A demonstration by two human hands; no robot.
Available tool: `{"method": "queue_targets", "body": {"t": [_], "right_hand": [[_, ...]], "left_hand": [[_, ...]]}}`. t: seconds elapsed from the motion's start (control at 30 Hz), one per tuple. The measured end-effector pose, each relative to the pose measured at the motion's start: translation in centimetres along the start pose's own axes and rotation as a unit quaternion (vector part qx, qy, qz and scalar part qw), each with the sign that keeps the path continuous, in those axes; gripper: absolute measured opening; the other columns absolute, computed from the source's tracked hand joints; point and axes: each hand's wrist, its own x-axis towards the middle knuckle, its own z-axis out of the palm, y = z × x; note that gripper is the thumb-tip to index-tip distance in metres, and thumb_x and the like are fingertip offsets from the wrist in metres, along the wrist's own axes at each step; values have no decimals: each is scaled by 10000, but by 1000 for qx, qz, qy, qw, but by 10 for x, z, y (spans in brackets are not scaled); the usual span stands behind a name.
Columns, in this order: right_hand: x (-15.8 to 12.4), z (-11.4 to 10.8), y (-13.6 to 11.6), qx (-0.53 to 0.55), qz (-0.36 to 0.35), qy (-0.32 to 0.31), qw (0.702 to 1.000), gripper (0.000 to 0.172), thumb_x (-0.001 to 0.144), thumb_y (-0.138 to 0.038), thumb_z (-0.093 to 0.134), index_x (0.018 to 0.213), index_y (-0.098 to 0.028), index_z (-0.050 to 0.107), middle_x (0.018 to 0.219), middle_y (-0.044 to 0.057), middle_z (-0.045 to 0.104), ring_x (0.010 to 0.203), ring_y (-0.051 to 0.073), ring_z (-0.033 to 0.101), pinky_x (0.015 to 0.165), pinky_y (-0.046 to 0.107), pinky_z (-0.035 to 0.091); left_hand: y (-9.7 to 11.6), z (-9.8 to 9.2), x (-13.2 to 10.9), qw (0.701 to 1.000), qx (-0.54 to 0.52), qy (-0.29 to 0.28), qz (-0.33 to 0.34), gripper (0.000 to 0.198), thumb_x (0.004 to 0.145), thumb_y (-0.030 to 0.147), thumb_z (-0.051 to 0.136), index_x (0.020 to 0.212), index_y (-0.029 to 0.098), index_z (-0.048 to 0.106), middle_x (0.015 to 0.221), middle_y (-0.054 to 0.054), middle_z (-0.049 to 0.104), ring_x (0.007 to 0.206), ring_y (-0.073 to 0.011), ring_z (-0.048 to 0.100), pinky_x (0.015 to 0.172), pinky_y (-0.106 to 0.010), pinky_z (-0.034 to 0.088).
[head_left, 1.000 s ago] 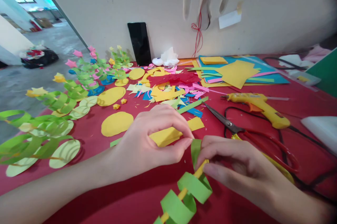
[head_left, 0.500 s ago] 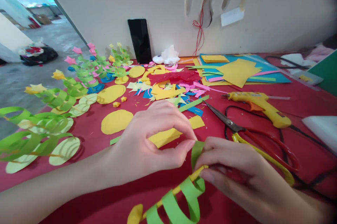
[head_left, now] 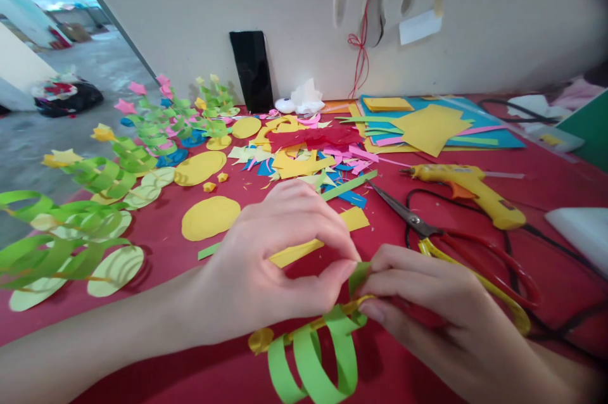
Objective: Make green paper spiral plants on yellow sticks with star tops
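Between both hands is a green paper strip [head_left: 349, 353], curled in loops round a thin yellow paper stick [head_left: 304, 330]. A small yellow paper piece [head_left: 261, 340] sits at the stick's far left end. My right hand [head_left: 427, 303] pinches the stick's right end and part of the strip between thumb and fingers. My left hand [head_left: 289, 246] pinches the strip's upper end between thumb and forefinger, close to the right fingertips. Beneath my left hand lies a yellow paper strip [head_left: 299, 253], partly hidden.
Scissors [head_left: 418, 220] and a yellow glue gun [head_left: 470, 189] with its black cord lie right. Paper scraps [head_left: 304, 163] and coloured sheets [head_left: 430, 128] lie behind. Yellow paper discs [head_left: 211, 218] and finished spiral paper plants [head_left: 102, 179] stand left. A phone [head_left: 251, 71] leans on the wall.
The stick with its green loops has swung up at its left end and turned, so it lies flatter. Both hands keep their pinch and have barely shifted.
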Motion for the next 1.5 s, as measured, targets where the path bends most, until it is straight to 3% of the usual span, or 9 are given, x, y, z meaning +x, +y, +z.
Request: {"method": "queue_targets", "body": {"t": [0.4, 0.7, 1.07, 1.5], "right_hand": [[2, -1, -1, -10, 5, 4, 1000, 184, 841, -233, 497, 678, -188, 572, 709, 3, 544, 618, 76, 526, 551, 173, 421], [13, -1, -7, -49, -15, 83, 995, 260, 816, -395, 506, 714, -215, 664, 739, 47, 570, 678, 138, 562, 589, 229, 489], [2, -4, -1, -55, -41, 61, 996, 115, 808, -173, 538, 746, -223, 620, 978, -7, 507, 682, 29, 524, 615, 113, 457], [0, -4, -3, -36, -71, 66, 995, 114, 779, -98, 556, 794, -197, 612, 837, -29, 605, 728, 30, 581, 636, 61, 446]], "left_hand": [[-2, 2, 3, 1000, 5, -3, 6, 126, 684, 40, 611, 678, 165, 592, 654, -9, 637, 630, -129, 568, 785, -352, 449], [-1, 3, 2, 1000, 6, 7, 10, 139, 684, 30, 599, 687, 168, 590, 658, 4, 639, 632, -126, 570, 804, -356, 448], [-3, 1, 1, 1000, -10, -7, -1, 122, 700, 24, 589, 684, 145, 583, 657, -2, 640, 640, -122, 566, 861, -389, 429], [-7, 3, -4, 997, -40, -61, -41, 87, 782, 95, 573, 800, 177, 596, 786, 12, 647, 756, -117, 581, 790, -299, 465]]}}
